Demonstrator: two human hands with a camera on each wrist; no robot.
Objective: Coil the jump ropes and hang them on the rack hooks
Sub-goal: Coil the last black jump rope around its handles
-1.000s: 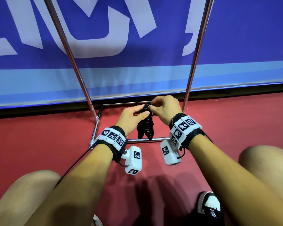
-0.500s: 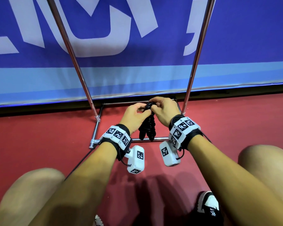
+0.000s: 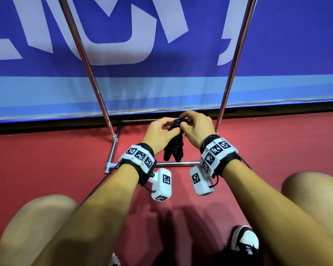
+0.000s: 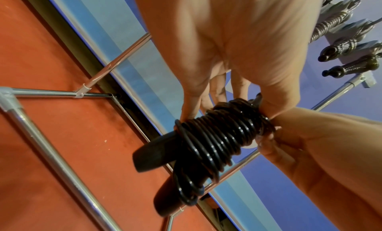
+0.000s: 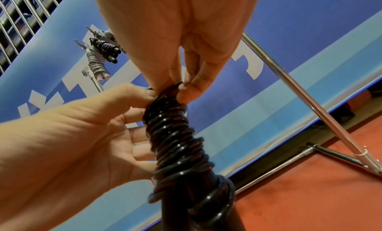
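Note:
A black jump rope is wound tightly around its two black handles and hangs handles-down between my hands, above the rack's front floor bar. My left hand holds the top of the bundle with curled fingers. My right hand pinches the rope's top end between thumb and fingers. Up on the rack, other coiled ropes hang from hooks. The chrome rack rises in two slanted poles in front of me.
The rack's square chrome base lies on the red floor against a blue banner wall. A thin black cord runs from the base corner toward my left knee. My knees and a shoe are at the bottom.
Both hands have stayed on the bundle's top with only small finger shifts. The bundle hangs in about the same place.

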